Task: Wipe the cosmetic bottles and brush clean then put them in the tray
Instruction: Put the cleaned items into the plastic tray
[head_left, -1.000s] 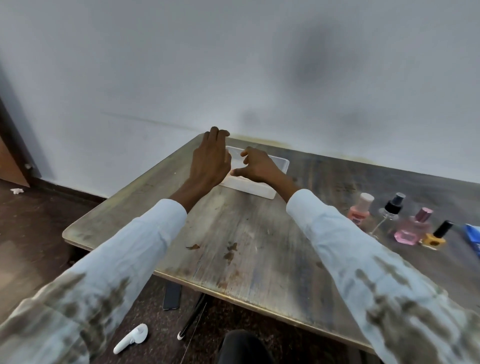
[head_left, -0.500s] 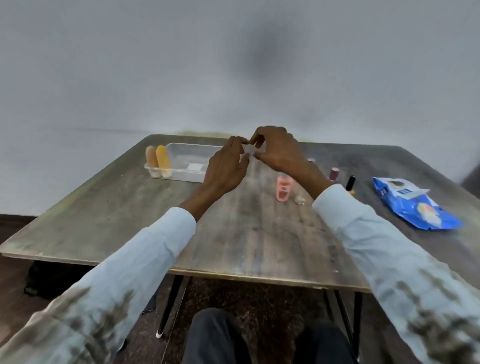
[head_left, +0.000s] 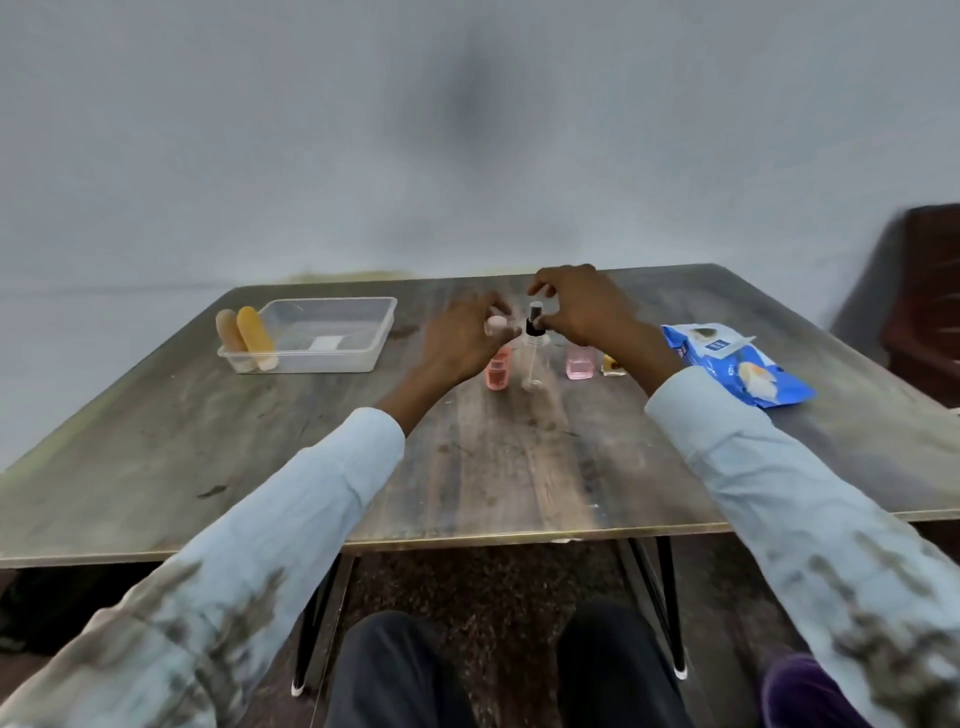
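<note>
At the far middle of the worn wooden table (head_left: 519, 467), both hands have come off the tray and now meet over the row of cosmetic bottles. A second ago they were at the clear plastic tray (head_left: 363, 353); half a second ago they were lifting clear of it, fingertips nearly touching. Now the right hand (head_left: 587, 306) arches over the clear spray bottle (head_left: 533, 358), its fingers curled round the black pump cap but, as far as I can tell through the blur, not yet closed on it. The left hand (head_left: 462, 343) is smeared with motion just beside that bottle, fingers loosely bent near the pale cap of the peach-pink bottle (head_left: 497, 371); whether it touches anything I cannot tell. Just right of the grip stands a pink perfume bottle (head_left: 580, 364), then a small yellow nail-polish bottle (head_left: 612, 366) mostly hidden behind the right wrist, and further right lies the blue wet-wipe packet (head_left: 737, 371) with its flap open. Well to the left of the hands the tray already holds two upright tan and orange sponge-like pieces (head_left: 244, 338) at its left end. I see no brush on the table. My reading is that the tray is set and the next bottle is being chosen; the spray bottle looks tall and easily tipped.
</note>
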